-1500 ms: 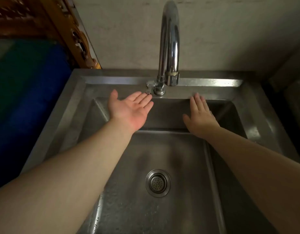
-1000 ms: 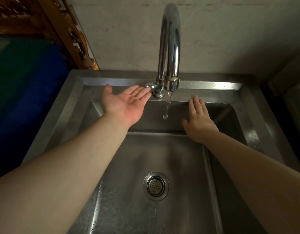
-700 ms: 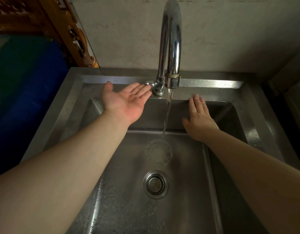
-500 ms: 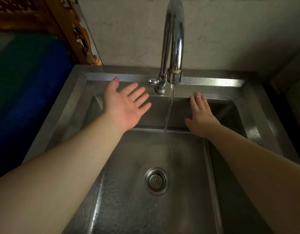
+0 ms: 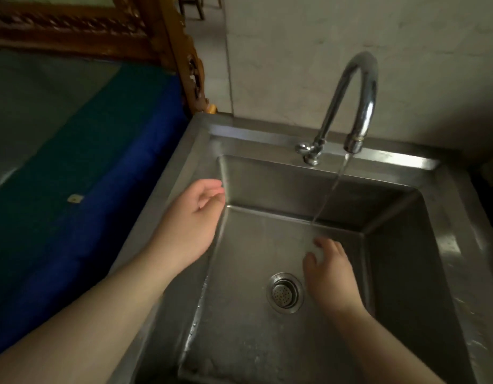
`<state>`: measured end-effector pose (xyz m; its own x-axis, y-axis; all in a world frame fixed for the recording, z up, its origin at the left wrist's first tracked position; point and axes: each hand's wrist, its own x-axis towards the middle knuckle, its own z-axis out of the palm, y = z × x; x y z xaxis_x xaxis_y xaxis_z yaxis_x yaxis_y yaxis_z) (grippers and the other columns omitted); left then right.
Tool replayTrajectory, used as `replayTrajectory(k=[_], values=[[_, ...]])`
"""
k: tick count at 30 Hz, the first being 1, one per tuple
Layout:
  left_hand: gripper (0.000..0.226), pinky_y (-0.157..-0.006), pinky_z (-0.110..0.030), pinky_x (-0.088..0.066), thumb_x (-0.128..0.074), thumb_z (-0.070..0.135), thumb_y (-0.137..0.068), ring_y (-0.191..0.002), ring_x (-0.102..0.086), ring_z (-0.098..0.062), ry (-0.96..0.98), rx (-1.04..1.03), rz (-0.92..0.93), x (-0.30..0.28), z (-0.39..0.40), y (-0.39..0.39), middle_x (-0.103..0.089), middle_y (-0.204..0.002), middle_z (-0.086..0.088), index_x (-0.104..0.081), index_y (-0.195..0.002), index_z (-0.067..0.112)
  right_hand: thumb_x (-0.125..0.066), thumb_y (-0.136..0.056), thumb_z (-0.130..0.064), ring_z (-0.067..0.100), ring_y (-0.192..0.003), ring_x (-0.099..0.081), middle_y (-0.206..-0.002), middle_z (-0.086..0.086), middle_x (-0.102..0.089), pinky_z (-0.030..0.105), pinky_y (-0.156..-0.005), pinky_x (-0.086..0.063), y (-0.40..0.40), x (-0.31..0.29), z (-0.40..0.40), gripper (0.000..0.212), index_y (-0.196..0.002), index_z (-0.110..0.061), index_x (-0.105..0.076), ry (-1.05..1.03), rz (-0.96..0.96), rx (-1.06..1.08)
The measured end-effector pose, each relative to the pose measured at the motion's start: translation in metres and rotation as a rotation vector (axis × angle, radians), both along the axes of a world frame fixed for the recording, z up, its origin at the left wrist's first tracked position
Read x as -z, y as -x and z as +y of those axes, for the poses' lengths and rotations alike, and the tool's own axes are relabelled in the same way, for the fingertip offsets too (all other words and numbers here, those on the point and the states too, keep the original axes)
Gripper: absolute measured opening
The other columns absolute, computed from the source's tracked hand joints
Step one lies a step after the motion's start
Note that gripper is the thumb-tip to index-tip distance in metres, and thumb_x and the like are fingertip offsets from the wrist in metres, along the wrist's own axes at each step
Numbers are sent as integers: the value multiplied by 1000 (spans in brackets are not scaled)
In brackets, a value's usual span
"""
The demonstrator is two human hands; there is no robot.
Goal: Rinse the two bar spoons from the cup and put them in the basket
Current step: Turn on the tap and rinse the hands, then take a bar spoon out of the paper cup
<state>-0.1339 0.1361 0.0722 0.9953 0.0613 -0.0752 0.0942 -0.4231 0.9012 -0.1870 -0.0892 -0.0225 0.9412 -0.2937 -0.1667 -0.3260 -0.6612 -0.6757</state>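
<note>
A stainless steel sink (image 5: 458,217) is set against a pale wall, its flat rim wetted with droplets on the right. A chrome gooseneck tap (image 5: 353,101) is mounted on the far rim, and a stream of water (image 5: 330,192) is poured from it into the basin. A round drain strainer (image 5: 284,292) is seated in the basin floor. To the left, a surface is covered by a blue and green cloth (image 5: 82,167).

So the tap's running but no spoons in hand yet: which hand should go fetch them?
Left, probably. The left hand hangs empty over the sink's left rim, clear of the stream. The right hand sits low in the basin beside the drain, under the water. No cup or spoons are in view.
</note>
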Motion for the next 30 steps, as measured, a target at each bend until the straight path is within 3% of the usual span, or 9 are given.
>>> replayTrajectory(k=[5,10,13,17,19,22,24,26,30], values=[[43,-103,-37,-43,-45,45,-89,-120,-53,-9,-406,10,-220,-53,72,36,-57,-130,11,-53,-128,27,-58,-92,-27,26,-121,-52,-128,6,-57,38,-101,-43,-1,-66,98,42,-131,-12,-54,11,-256,-236],[46,-102,-15,-26,-44,35,-92,-124,-46,-19,-749,-77,-430,-122,154,84,-55,-133,-3,-51,-132,12,-59,-90,-26,29,-114,-51,-127,8,-57,43,-99,-44,-2,-140,198,43,-130,-10,-54,7,-469,-450],[46,-101,-27,-30,-46,31,-92,-121,-47,-25,-886,-158,-467,-151,212,119,-57,-130,-11,-52,-130,7,-58,-89,-27,29,-116,-53,-128,7,-56,43,-100,-44,7,-166,256,44,-129,-10,-55,-23,-506,-595],[44,-95,-29,-32,-45,34,-92,-119,-44,-21,-956,-341,-363,-154,295,169,-56,-128,-7,-51,-131,14,-63,-91,-18,26,-117,-56,-126,8,-57,29,-103,-38,29,-173,329,40,-129,-8,-56,-103,-465,-774],[43,-95,-36,-36,-46,33,-92,-116,-48,-28,-997,-422,-285,-141,335,197,-58,-127,-11,-53,-129,11,-61,-93,-19,20,-117,-56,-125,6,-58,22,-99,-37,42,-168,366,40,-131,-8,-55,-141,-392,-848],[50,-92,-49,-42,-43,37,-90,-108,-55,-40,-1028,-438,-138,-104,375,232,-62,-121,-18,-58,-125,4,-58,-96,-24,7,-99,-60,-112,-4,-64,14,-81,-43,53,-155,400,40,-134,-15,-52,-180,-215,-908],[57,-89,-50,-44,-40,45,-88,-108,-55,-39,-987,-436,-19,-76,393,255,-61,-124,-15,-55,-127,6,-58,-96,-23,-2,-81,-62,-94,-13,-63,6,-65,-43,58,-144,420,38,-132,-18,-52,-210,-98,-933],[72,-90,-49,-44,-38,60,-82,-112,-54,-36,-958,-408,133,-47,404,273,-57,-130,-11,-52,-132,10,-59,-94,-25,-1,-74,-61,-87,-15,-62,9,-61,-43,63,-134,441,35,-129,-20,-53,-235,9,-936],[91,-89,-39,-44,-45,81,-65,-113,-57,-27,-912,-362,293,-4,410,284,-58,-130,0,-52,-132,20,-62,-90,-45,5,-83,-66,-90,-11,-68,32,-74,-58,64,-120,477,38,-122,-26,-56,-281,117,-857]])
